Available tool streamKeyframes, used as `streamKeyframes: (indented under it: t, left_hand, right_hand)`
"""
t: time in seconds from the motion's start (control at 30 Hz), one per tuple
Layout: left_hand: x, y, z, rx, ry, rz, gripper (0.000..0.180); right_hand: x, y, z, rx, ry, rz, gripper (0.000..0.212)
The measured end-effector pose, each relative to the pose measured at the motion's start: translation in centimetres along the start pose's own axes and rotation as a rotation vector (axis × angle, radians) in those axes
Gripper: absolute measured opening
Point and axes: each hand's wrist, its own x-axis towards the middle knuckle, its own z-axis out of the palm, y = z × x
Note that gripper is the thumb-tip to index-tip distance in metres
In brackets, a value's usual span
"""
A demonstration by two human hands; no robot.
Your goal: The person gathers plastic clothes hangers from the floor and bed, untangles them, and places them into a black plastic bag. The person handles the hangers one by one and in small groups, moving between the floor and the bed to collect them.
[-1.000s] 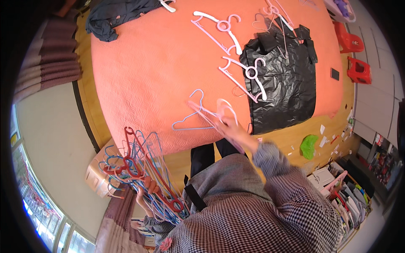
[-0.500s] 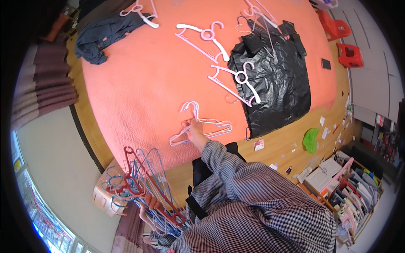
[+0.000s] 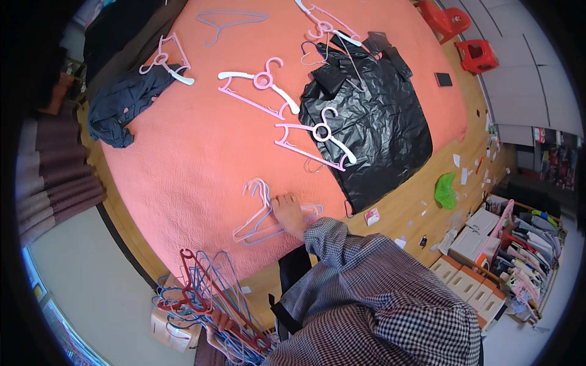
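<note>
My left hand (image 3: 224, 322), at the lower left, is closed around a thick bundle of hangers (image 3: 210, 277). Blue wire hangers and a dark red plastic one stick up out of it. On the bed's near edge lies a small stack of pink, white and blue wire hangers (image 3: 259, 215), hooks toward the far left. My right hand (image 3: 287, 212) is over the stack just right of the hooks, fingers curled down on it and hiding part of the wires. Beyond, a pink-and-white plastic hanger (image 3: 321, 132) overlaps a black plastic bag (image 3: 381, 122); another plastic hanger (image 3: 263, 80) lies farther left.
The bed has a coral quilt (image 3: 165, 177). A dark garment (image 3: 119, 113) with a plastic hanger (image 3: 161, 59) lies far left; a blue wire hanger (image 3: 229, 23) is at the back. Red stools (image 3: 477, 57) and a green bag (image 3: 445, 190) are on the right.
My right hand has shifted from the hooks' base to the right part of the wire hanger stack. The whole view has shifted, showing more of the bed's far side. My left hand keeps its bundle.
</note>
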Motion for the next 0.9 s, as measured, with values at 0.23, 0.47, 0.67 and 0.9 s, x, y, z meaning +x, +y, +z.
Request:
streamKeyframes:
  t: [0.23, 0.47, 0.67, 0.9]
  left_hand:
    - [1.2, 1.5, 0.2, -0.015, -0.034, -0.063, 0.019]
    - [2.9, 0.5, 2.7, -0.019, 0.078, -0.039, 0.022]
    - [4.5, -0.1, 4.8, 0.041, 0.100, -0.045, 0.027]
    - [6.3, -2.1, 7.2, -0.030, 0.169, -0.046, 0.022]
  right_hand:
    - [-4.8, 1.9, -4.2, 1.148, -0.113, 0.540, 0.013]
    - [-6.2, 5.8, -19.0, 2.147, 0.357, 1.358, 0.025]
    - [7.1, 9.8, -11.1, 2.727, 0.563, 1.474, 0.023]
    - [12.3, 14.8, -3.3, 1.134, 0.150, 0.653, 0.017]
